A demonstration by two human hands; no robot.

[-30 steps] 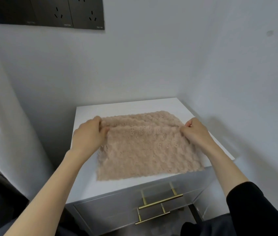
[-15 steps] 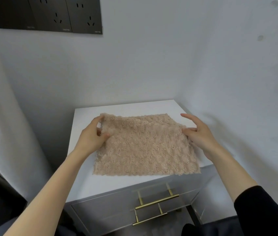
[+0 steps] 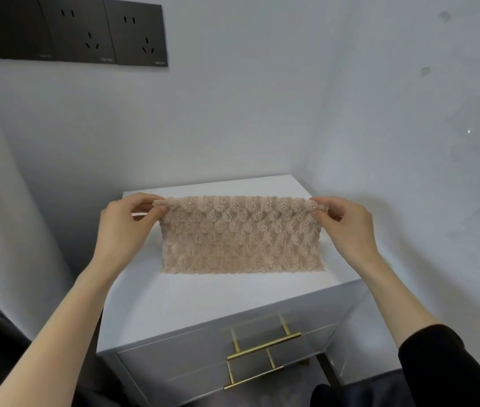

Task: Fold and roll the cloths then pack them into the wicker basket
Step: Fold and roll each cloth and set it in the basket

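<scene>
The left hand (image 3: pixel 124 230) and right hand (image 3: pixel 347 227) each pinch one far corner of the beige cloth (image 3: pixel 241 239), fingers (image 3: pixel 147 198) curled tight on the fluffy edge. That edge is lifted and stretched level between them, while the near edge lies on the white tabletop (image 3: pixel 203 298). Holding both corners keeps the cloth taut and square, which probably sets up a fold of the far edge over toward the person, or the start of a roll. The tabletop tops a cabinet with brass drawer handles (image 3: pixel 263 346), tucked into a corner, with a wall close behind and another on the right. Dark sockets (image 3: pixel 86 33) sit high on the back wall. No basket is in view, and nothing blocks the fold.
</scene>
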